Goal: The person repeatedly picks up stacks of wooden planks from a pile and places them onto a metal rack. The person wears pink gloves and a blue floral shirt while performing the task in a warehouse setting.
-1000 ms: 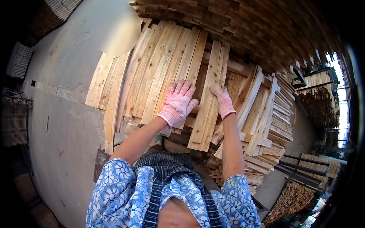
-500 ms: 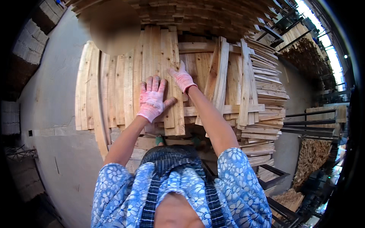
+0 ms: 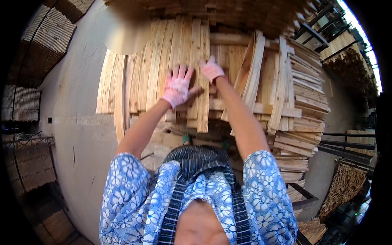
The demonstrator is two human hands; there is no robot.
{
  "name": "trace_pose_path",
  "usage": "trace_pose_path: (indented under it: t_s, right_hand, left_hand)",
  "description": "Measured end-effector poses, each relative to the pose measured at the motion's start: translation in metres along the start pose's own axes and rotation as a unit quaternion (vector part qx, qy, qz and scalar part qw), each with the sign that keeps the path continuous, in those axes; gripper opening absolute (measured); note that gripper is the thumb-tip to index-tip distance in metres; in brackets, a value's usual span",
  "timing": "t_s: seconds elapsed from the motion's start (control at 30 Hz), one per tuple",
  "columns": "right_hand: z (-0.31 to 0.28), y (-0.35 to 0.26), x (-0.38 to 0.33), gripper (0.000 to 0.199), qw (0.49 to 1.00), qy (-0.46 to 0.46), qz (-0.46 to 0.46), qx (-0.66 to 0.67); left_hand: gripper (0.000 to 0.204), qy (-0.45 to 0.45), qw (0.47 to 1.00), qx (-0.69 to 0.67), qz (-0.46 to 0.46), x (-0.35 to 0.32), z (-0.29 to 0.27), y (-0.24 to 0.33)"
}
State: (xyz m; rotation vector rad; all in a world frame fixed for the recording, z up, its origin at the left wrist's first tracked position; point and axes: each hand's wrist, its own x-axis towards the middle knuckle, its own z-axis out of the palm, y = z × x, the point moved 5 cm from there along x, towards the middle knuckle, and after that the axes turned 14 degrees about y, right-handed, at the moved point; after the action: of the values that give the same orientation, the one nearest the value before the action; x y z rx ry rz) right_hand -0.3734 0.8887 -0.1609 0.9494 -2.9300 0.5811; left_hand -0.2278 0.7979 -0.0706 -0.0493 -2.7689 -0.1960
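Pale wooden boards (image 3: 157,67) lie side by side in a row, their near ends uneven. My left hand (image 3: 177,86), in a pink-and-white knit glove, rests flat on them with fingers spread and thumb out to the right. My right hand (image 3: 212,71), gloved alike, is at the right edge of the rightmost board (image 3: 203,108) of this row. Its thumb reaches left over that board and its fingers point away from me, partly hidden. Neither hand is wrapped round a board.
Right of the row, loose slats (image 3: 254,67) lie crosswise over a lower layer, beside a stack of board ends (image 3: 306,106). A large wood stack (image 3: 245,14) stands at the far side. Bundled timber (image 3: 51,30) lines the left across a grey floor (image 3: 77,94). Dark metal bars (image 3: 347,141) stick out at right.
The whole view has shifted, so boards and hands sit farther up and to the right. Both hands keep nearly the same place on the boards.
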Motion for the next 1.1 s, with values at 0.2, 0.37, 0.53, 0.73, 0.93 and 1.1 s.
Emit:
trace_pose_path:
  t_s: [0.2, 0.37, 0.53, 0.73, 0.93, 1.1]
  right_hand:
    - [-0.022, -0.016, -0.04, 0.07, 0.919, 0.102, 0.28, 0.258]
    - [-0.03, 0.0, -0.038, 0.069, 0.942, 0.074, 0.171, 0.28]
    - [-0.016, 0.014, -0.031, 0.082, 0.92, 0.098, 0.199, 0.324]
    - [-0.044, 0.01, -0.031, 0.074, 0.881, 0.083, 0.309, 0.349]
    - [-0.097, 0.009, -0.063, 0.059, 0.759, 0.164, 0.28, 0.564]
    - [-0.11, -0.01, -0.059, 0.076, 0.798, 0.205, 0.224, 0.521]
  left_hand:
    - [0.094, -0.096, 0.991, -0.081, 0.038, -0.044, -0.008, 0.034]
    - [0.102, -0.066, 0.983, -0.051, 0.164, -0.102, -0.003, 0.094]
    - [0.103, -0.053, 0.985, -0.082, 0.14, -0.085, -0.013, 0.1]
    - [0.103, -0.028, 0.984, -0.125, 0.12, -0.088, -0.021, 0.101]
    - [0.105, -0.006, 0.846, -0.502, -0.18, -0.092, -0.031, 0.095]
    - [0.107, -0.139, 0.585, -0.713, -0.36, -0.048, -0.022, 0.109]
